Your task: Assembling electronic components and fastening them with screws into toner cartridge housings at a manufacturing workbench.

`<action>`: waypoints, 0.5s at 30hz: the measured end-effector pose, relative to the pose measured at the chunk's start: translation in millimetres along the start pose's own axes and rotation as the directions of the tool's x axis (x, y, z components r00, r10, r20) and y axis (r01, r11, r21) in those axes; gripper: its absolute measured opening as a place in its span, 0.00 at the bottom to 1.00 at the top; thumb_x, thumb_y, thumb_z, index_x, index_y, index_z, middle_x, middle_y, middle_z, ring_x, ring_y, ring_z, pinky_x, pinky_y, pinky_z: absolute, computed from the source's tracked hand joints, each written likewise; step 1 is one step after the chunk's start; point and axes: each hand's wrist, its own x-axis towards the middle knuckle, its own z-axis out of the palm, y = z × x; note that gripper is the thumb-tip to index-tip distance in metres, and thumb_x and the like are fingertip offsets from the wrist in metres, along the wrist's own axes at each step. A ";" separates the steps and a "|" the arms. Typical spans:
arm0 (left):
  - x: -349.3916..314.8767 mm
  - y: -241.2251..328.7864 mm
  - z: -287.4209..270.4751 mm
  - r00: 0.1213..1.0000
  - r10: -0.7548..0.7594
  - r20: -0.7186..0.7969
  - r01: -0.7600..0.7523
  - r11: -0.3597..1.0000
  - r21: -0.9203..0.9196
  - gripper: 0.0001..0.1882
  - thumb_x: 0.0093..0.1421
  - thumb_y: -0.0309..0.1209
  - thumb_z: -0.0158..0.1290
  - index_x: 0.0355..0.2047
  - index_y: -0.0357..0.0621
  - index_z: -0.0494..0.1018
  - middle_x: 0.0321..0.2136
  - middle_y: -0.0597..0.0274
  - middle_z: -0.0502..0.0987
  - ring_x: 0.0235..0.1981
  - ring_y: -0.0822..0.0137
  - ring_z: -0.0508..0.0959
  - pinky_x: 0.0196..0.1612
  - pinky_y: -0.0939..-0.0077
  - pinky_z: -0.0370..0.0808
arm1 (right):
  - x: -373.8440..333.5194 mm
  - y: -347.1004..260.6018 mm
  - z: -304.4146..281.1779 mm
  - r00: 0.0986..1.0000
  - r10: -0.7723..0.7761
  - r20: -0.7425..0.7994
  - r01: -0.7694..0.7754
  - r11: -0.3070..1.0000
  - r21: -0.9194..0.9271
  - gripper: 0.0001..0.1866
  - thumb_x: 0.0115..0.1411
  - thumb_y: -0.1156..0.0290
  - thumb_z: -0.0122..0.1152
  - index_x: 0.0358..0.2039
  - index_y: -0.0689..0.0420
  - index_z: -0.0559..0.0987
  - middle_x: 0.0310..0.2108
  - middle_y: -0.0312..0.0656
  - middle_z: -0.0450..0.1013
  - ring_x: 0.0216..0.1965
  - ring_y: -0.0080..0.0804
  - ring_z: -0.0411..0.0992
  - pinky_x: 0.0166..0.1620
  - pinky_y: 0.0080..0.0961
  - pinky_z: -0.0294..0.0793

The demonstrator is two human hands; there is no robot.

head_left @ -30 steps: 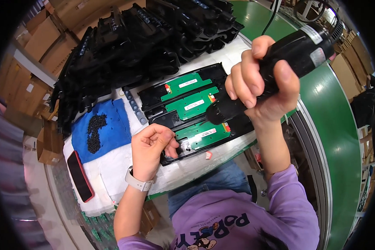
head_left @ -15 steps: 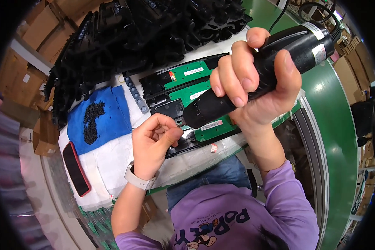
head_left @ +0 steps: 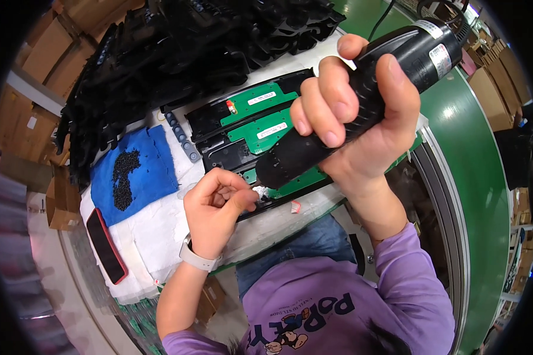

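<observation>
My right hand [head_left: 367,127] is wrapped round a black corded electric screwdriver [head_left: 299,155], slanting down to the left. Its nose is over the nearest of several black plastic panels [head_left: 260,212], and its tip is out of sight near my left fingers. My left hand [head_left: 212,204], with a pale watch on the wrist, is closed in a pinch at that panel's left part. Whatever sits between its fingertips is too small to make out. Green circuit boards [head_left: 269,135] with white labels lie in the panels.
A blue cloth [head_left: 160,160] with a pile of small black screws [head_left: 124,177] lies left of the panels. Near it are a red-edged phone [head_left: 103,245] and a grey button strip [head_left: 182,136]. Black plastic frames [head_left: 177,65] are heaped behind. A green surface [head_left: 468,160] curves along the right.
The whole view has shifted slightly, moving the panels left in the picture. Against the panels, the screwdriver and my left fingers have moved a little right and nearer to me.
</observation>
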 end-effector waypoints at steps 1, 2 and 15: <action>2.0 -0.5 4.0 1.000 -0.001 0.007 0.001 1.000 -0.005 0.09 0.48 0.20 0.57 0.29 0.34 0.69 0.24 0.61 0.74 0.25 0.74 0.74 0.28 0.84 0.70 | -1.3 -2.6 -7.6 0.999 0.010 0.045 -0.013 0.998 0.060 0.19 0.62 0.55 0.37 0.44 0.57 0.66 0.17 0.32 0.60 0.14 0.21 0.59 0.27 0.25 0.64; 4.5 0.0 10.1 0.982 0.186 -0.005 -0.186 0.980 0.077 0.14 0.45 0.24 0.60 0.31 0.35 0.69 0.27 0.61 0.74 0.28 0.73 0.74 0.32 0.81 0.70 | -2.5 -8.5 -7.3 0.999 0.045 -0.004 -0.045 0.996 0.073 0.16 0.61 0.58 0.40 0.39 0.58 0.67 0.15 0.34 0.61 0.12 0.23 0.59 0.23 0.25 0.64; 11.3 -2.3 9.2 0.848 0.315 0.427 -0.523 0.364 0.771 0.28 0.37 0.36 0.64 0.38 0.37 0.70 0.45 0.49 0.69 0.46 0.49 0.68 0.48 0.62 0.65 | -11.8 -34.1 -21.1 0.993 0.111 -0.034 -0.112 0.835 -0.540 0.17 0.52 0.63 0.52 0.35 0.63 0.63 0.11 0.35 0.58 0.07 0.20 0.55 0.13 0.17 0.55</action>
